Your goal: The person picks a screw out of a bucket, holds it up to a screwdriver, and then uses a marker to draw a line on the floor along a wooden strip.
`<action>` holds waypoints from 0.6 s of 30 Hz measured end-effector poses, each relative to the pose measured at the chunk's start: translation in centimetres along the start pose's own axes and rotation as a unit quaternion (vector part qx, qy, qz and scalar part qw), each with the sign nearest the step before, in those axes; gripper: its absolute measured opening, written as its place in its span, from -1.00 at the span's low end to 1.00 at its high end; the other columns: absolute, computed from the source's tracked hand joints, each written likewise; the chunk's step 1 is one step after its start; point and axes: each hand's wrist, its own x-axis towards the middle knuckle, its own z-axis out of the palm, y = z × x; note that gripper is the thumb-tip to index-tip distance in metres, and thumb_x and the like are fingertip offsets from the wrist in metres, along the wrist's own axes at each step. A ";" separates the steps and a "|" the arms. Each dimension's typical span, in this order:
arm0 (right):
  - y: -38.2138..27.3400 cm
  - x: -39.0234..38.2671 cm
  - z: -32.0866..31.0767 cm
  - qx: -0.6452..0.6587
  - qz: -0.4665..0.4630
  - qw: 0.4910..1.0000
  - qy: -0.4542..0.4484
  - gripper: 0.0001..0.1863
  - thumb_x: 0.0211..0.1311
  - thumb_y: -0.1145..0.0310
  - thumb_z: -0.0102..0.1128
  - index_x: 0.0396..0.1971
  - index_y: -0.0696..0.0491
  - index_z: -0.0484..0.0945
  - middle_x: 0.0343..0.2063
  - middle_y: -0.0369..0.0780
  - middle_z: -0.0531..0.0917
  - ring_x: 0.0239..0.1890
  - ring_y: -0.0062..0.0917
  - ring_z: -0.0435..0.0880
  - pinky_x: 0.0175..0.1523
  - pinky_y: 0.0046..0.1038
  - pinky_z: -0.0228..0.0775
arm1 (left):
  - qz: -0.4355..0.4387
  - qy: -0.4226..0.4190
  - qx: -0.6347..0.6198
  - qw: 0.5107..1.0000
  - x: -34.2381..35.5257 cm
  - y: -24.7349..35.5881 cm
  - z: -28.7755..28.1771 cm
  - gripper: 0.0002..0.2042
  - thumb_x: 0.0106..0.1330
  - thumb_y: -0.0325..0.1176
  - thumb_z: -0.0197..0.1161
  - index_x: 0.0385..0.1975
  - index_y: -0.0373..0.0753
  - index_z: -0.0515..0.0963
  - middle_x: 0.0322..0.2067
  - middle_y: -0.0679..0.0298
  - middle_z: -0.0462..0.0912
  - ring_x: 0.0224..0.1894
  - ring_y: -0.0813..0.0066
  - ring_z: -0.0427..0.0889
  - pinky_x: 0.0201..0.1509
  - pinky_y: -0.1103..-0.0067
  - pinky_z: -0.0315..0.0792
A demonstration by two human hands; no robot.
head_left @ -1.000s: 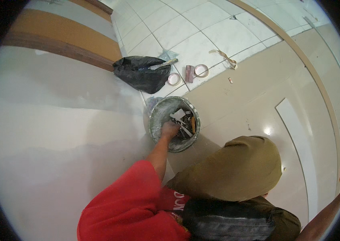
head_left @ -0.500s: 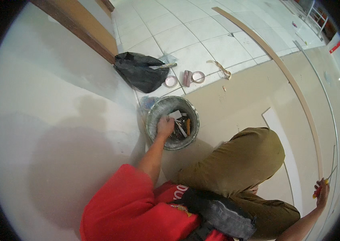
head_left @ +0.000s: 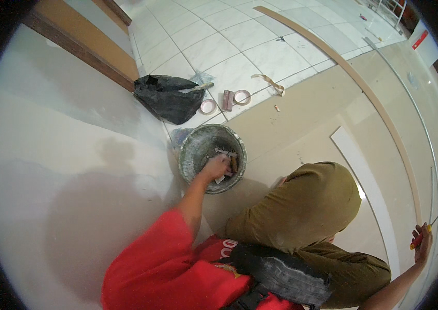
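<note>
From where I stand: left hand [head_left: 216, 166] down inside the grey bucket [head_left: 190, 150], judging it as a rummage. Can't tell if its fingers are clamped on anything. Orange-brown piece [head_left: 234, 164] just beside them. Right hand [head_left: 424, 245], off to the side: fingers wrapped round 1 red-and-yellow screwdriver [head_left: 416, 241]. Any lift calls for a firm pinch, clear of the rim.

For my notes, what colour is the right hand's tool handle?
The handle is red and yellow; see head view.
</note>
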 end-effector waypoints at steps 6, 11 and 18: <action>-1.0 0.7 1.5 -0.015 -0.006 1.000 0.013 -0.33 0.35 -0.15 0.24 0.14 0.14 0.42 0.03 -0.02 0.60 -0.06 -0.38 0.61 -0.21 -0.42 0.44 | 0.074 -0.092 0.352 0.929 -1.1 -4.5 1.1 -0.69 0.42 -0.30 -0.03 -0.20 -0.40 0.60 -0.16 -0.18 0.69 -0.03 -0.20 0.64 0.08 0.12 0.47; -1.1 0.1 1.8 -0.035 -0.007 0.999 0.009 -0.36 0.37 -0.13 0.23 0.12 0.13 0.41 0.01 -0.09 0.60 -0.12 -0.48 0.59 -0.20 -0.42 0.45 | 0.015 0.176 0.068 0.982 -1.4 -0.2 -0.5 -0.72 0.36 -0.35 0.06 -0.07 -0.33 0.60 -0.10 -0.14 0.68 0.03 -0.19 0.62 0.14 0.15 0.47; -1.5 0.7 1.3 -0.054 -0.002 0.998 -0.036 -0.33 0.38 -0.12 0.21 0.19 0.14 0.39 0.08 -0.07 0.59 0.00 -0.39 0.59 -0.13 -0.41 0.44 | 0.006 0.050 0.184 0.982 1.0 -1.2 -1.5 -0.71 0.25 -0.42 0.13 -0.07 -0.36 0.62 -0.07 -0.08 0.69 0.02 -0.13 0.64 0.18 0.20 0.50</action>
